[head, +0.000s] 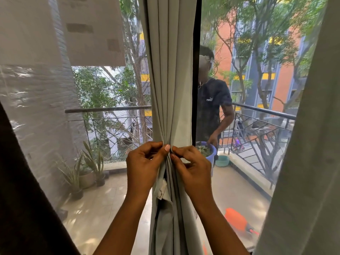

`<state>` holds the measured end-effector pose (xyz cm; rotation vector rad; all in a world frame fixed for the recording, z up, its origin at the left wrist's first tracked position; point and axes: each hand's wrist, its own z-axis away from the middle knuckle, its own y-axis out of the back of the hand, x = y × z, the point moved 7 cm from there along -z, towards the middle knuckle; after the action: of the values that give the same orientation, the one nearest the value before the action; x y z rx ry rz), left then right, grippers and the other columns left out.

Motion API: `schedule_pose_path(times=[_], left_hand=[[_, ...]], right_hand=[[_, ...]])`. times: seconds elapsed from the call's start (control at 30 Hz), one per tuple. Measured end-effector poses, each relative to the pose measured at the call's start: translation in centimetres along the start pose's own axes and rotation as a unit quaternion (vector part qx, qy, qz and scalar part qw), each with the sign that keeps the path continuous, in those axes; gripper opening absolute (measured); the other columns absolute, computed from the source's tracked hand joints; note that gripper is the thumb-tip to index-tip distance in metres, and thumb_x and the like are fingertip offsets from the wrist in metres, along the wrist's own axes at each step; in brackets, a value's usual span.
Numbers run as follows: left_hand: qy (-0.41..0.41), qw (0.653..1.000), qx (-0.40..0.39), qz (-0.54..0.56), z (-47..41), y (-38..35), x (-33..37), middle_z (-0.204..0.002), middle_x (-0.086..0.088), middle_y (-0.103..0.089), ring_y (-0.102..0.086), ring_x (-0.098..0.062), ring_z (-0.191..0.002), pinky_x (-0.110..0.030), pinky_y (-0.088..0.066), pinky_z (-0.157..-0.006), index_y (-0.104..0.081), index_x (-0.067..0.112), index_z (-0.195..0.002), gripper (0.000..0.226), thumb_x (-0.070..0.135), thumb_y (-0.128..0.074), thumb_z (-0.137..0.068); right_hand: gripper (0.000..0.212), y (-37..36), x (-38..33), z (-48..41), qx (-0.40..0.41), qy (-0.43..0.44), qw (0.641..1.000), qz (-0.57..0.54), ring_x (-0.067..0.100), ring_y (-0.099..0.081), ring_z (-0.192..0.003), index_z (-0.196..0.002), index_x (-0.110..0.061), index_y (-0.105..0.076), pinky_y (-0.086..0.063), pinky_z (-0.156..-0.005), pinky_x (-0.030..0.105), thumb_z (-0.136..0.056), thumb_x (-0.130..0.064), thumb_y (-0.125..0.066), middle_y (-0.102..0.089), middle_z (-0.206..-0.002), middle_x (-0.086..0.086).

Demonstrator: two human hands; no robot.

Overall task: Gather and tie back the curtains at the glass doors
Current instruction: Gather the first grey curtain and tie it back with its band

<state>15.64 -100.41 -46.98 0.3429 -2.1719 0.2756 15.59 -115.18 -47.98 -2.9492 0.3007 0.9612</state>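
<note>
A pale grey curtain (170, 80) hangs in tight folds at the middle of the glass doors, in front of the dark door frame. My left hand (142, 166) and my right hand (193, 167) meet at its waist, thumbs and forefingers pinching the bunched folds from either side. A loose flap of pale cloth (162, 190) dangles just under my left hand. Whether a tie runs around the bundle I cannot tell. Another pale curtain (309, 144) hangs along the right edge, and a dark curtain (22, 190) fills the lower left corner.
Beyond the glass (110, 89) lies a tiled balcony with a metal railing (261, 129). A person in a dark shirt (213, 107) bends over a blue bucket (209, 153). Potted plants (86, 172) stand at the left, and an orange object (237, 220) lies at the lower right.
</note>
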Motion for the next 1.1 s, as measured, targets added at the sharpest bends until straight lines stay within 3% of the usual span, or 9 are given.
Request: schedule_pose_path(times=[0.13, 0.3, 0.43, 0.53, 0.6, 0.67, 0.77, 0.9, 1.1], left_hand=[[0.014, 1.000, -0.014, 0.003, -0.3, 0.0, 0.0, -0.077, 0.000, -0.074, -0.071, -0.017, -0.074, -0.032, -0.058, -0.074, -0.073, 0.023, -0.083, 0.022, 0.034, -0.077, -0.064], [-0.020, 0.997, 0.000, -0.073, -1.9, 0.3, 0.1, -0.070, 0.011, -0.071, -0.067, -0.010, -0.066, -0.031, -0.057, -0.070, -0.071, 0.027, -0.077, 0.013, 0.017, -0.079, -0.075], [-0.041, 0.994, 0.030, -0.098, -1.4, 0.9, 0.1, -0.073, 0.003, -0.071, -0.062, -0.007, -0.061, -0.023, -0.054, -0.067, -0.073, 0.016, -0.085, 0.010, 0.018, -0.078, -0.077], [-0.056, 0.992, 0.051, -0.098, -0.7, 0.8, 0.5, -0.066, 0.006, -0.067, -0.054, 0.000, -0.052, -0.015, -0.048, -0.060, -0.070, 0.021, -0.078, 0.010, 0.014, -0.077, -0.077], [-0.059, 0.992, 0.056, -0.094, -0.6, 0.9, 0.6, -0.064, 0.007, -0.065, -0.051, 0.001, -0.050, -0.013, -0.046, -0.059, -0.067, 0.025, -0.075, 0.016, 0.013, -0.077, -0.078], [-0.054, 0.993, 0.054, -0.091, -0.6, 0.8, 0.4, -0.065, 0.004, -0.066, -0.051, 0.000, -0.051, -0.019, -0.048, -0.060, -0.069, 0.021, -0.078, 0.011, 0.014, -0.077, -0.078], [-0.053, 0.992, 0.070, -0.094, -0.4, 0.8, 0.3, -0.066, 0.003, -0.066, -0.051, 0.000, -0.052, -0.019, -0.048, -0.061, -0.070, 0.018, -0.081, 0.009, 0.017, -0.078, -0.077], [-0.046, 0.990, 0.086, -0.103, -0.3, 0.6, 0.1, -0.068, -0.002, -0.067, -0.052, -0.004, -0.053, -0.020, -0.048, -0.064, -0.072, 0.012, -0.086, 0.021, 0.029, -0.076, -0.073], [-0.025, 0.992, 0.088, -0.089, 0.8, -1.3, 0.1, -0.076, 0.000, -0.072, -0.064, -0.012, -0.064, -0.030, -0.055, -0.070, -0.072, 0.014, -0.090, 0.014, 0.014, -0.078, -0.077]], right_hand=[[0.024, -0.7, 1.0, -0.2, -0.059, 0.002, 0.998, 0.004, -0.004, -0.059, -0.090, -0.107, -0.025, -0.065, -0.049, -0.069, 0.008, -0.085, -0.031, -0.057, -0.058, -0.091, -0.015], [0.026, -0.9, 3.0, -0.4, -0.145, -0.029, 0.989, 0.002, 0.000, -0.058, -0.089, -0.108, -0.028, -0.066, -0.047, -0.072, 0.009, -0.084, -0.022, -0.060, -0.058, -0.091, -0.011], [0.023, 2.1, 5.3, -1.9, 0.015, -0.064, 0.998, 0.019, 0.004, -0.060, -0.088, -0.093, -0.040, -0.064, -0.045, -0.076, 0.011, -0.082, -0.020, -0.060, -0.061, -0.092, -0.011], [0.040, 3.0, 7.5, -4.4, 0.068, -0.140, 0.985, 0.071, 0.008, -0.050, -0.107, -0.121, -0.029, -0.055, -0.038, -0.087, 0.006, -0.085, -0.019, -0.068, -0.054, -0.117, -0.003], [0.066, 2.2, 9.2, -6.0, 0.004, -0.201, 0.978, 0.064, 0.010, -0.044, -0.120, -0.140, -0.021, -0.039, -0.037, -0.100, 0.021, -0.082, -0.027, -0.071, -0.046, -0.133, -0.001], [0.068, 1.1, 9.9, -6.7, -0.065, -0.249, 0.966, 0.019, 0.013, -0.054, -0.115, -0.139, -0.018, -0.040, -0.046, -0.098, 0.029, -0.080, -0.031, -0.072, -0.054, -0.130, 0.000], [0.040, 1.8, 9.7, -7.1, -0.006, -0.202, 0.977, 0.061, 0.011, -0.062, -0.093, -0.115, -0.021, -0.056, -0.054, -0.084, 0.033, -0.080, -0.027, -0.073, -0.065, -0.109, -0.001], [0.024, 4.1, 7.7, -5.4, 0.131, -0.109, 0.977, 0.128, 0.016, -0.061, -0.092, -0.109, -0.018, -0.064, -0.054, -0.084, 0.042, -0.086, -0.020, -0.067, -0.063, -0.101, -0.002], [0.022, 5.6, 3.3, -2.3, 0.146, -0.036, 0.987, 0.049, -0.003, -0.060, -0.089, -0.107, -0.011, -0.068, -0.050, -0.076, 0.013, -0.085, -0.007, -0.067, -0.062, -0.094, -0.004]])
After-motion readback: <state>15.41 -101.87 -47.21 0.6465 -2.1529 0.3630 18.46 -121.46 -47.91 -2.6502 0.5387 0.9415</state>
